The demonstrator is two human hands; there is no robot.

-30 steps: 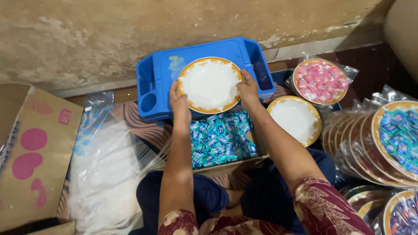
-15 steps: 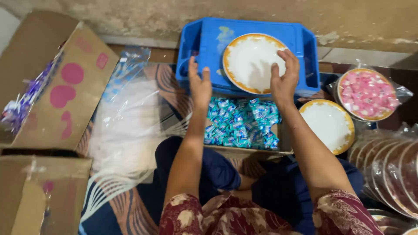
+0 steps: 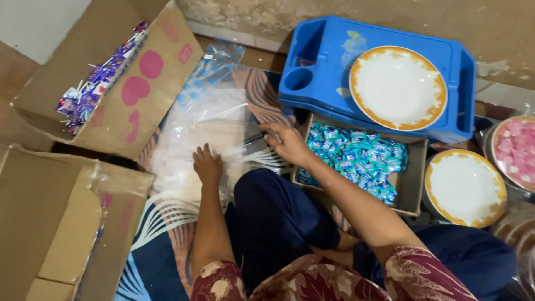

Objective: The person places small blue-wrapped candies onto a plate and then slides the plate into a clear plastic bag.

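Both hands are down on a heap of clear plastic bags (image 3: 195, 131) spread over the patterned mat (image 3: 161, 223) in front of the seated person. The left hand (image 3: 207, 165) lies flat on the near edge of the heap, fingers spread and loosely open, pressing the plastic rather than gripping it. The right hand (image 3: 287, 142) reaches across the knee to the heap's right edge, just beside the near left corner of the sweets box (image 3: 415, 178); its fingers are curled onto the plastic there, but I cannot tell whether they have actually pinched a bag or only rest on it.

The box is open cardboard, packed with small blue-wrapped sweets (image 3: 356, 159). Its far edge is tucked under a blue tray (image 3: 329, 61), and a white plate with an orange rim (image 3: 398, 87) sits on the tray's right half. A second plate of the same kind (image 3: 465, 188) lies on the floor touching the box's right side. At the right edge of the view a third plate (image 3: 515, 150), wrapped in plastic, holds pink sweets.

To the left of the heap a large cardboard box (image 3: 134, 83) with pink spots leans open, purple-wrapped packets (image 3: 92, 89) showing along its upper edge. Another carton (image 3: 61, 223), taped, stands at the near left corner of the mat, close beside the person's left arm.
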